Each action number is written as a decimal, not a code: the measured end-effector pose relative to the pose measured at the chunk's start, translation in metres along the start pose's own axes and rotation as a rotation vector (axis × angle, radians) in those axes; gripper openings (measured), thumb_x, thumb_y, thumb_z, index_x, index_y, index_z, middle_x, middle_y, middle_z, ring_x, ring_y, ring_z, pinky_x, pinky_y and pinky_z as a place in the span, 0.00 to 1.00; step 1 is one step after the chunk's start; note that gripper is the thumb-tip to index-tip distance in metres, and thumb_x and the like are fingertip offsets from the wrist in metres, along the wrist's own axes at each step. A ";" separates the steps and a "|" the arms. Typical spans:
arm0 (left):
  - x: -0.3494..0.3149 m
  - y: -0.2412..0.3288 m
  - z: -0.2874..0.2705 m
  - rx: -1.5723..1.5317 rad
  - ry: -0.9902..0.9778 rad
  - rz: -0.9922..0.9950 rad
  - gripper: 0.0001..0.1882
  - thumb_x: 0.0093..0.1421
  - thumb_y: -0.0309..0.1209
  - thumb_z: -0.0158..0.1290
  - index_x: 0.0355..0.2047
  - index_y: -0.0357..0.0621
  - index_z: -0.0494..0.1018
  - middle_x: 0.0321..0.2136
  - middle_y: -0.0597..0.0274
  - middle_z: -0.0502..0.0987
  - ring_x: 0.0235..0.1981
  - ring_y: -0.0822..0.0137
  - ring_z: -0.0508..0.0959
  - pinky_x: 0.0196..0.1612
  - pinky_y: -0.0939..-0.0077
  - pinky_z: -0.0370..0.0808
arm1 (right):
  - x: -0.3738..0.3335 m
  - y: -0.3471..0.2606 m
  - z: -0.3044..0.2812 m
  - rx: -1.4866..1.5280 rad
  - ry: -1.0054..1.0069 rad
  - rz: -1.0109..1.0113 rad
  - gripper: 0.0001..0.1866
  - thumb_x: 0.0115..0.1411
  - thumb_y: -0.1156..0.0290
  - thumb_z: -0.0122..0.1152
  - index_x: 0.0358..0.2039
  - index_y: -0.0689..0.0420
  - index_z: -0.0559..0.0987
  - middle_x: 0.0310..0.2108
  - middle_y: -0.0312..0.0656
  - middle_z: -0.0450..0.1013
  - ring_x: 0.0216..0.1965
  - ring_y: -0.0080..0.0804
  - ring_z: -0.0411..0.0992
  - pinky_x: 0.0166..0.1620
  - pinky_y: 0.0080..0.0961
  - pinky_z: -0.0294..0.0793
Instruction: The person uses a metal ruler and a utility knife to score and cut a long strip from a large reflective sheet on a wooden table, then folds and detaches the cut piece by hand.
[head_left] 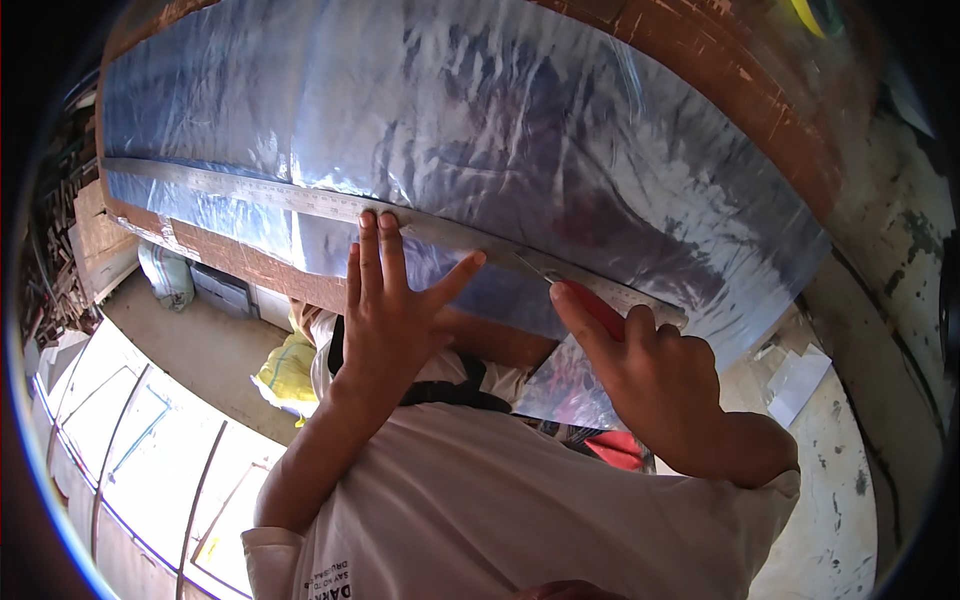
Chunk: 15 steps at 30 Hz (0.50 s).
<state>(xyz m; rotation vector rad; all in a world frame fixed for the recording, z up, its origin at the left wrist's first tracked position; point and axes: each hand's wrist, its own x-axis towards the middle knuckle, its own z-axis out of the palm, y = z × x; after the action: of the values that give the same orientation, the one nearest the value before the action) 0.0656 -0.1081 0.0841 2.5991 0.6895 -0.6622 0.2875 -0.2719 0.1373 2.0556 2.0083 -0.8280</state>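
A large shiny bluish-silver sheet lies wrinkled across a brown worktop. Along its near part runs a long steel ruler, slanting from the far left down to the right. My left hand is open, its fingers spread, and some fingertips press on the ruler near its middle. In my right hand is a red-handled knife. Its thin blade points up and left, at the ruler's edge over the sheet. Whether the tip cuts into the sheet cannot be made out. My palm hides part of the handle.
The worktop's front edge is close to my waist. Below on the left are a yellow sack, a pale sack and a grey case. White paper lies at the right. Stacked material fills the far left.
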 end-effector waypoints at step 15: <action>0.002 0.004 0.004 0.026 0.019 -0.005 0.57 0.32 0.38 0.78 0.67 0.81 0.67 0.69 0.25 0.51 0.72 0.27 0.51 0.67 0.36 0.64 | -0.047 0.013 -0.003 -0.100 -0.102 0.124 0.37 0.57 0.66 0.64 0.69 0.34 0.69 0.21 0.36 0.62 0.13 0.24 0.67 0.13 0.26 0.66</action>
<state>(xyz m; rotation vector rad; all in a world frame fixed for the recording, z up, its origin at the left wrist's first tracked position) 0.0677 -0.1125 0.0812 2.6315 0.6981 -0.6530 0.3028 -0.3131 0.1588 2.0168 1.8107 -0.7761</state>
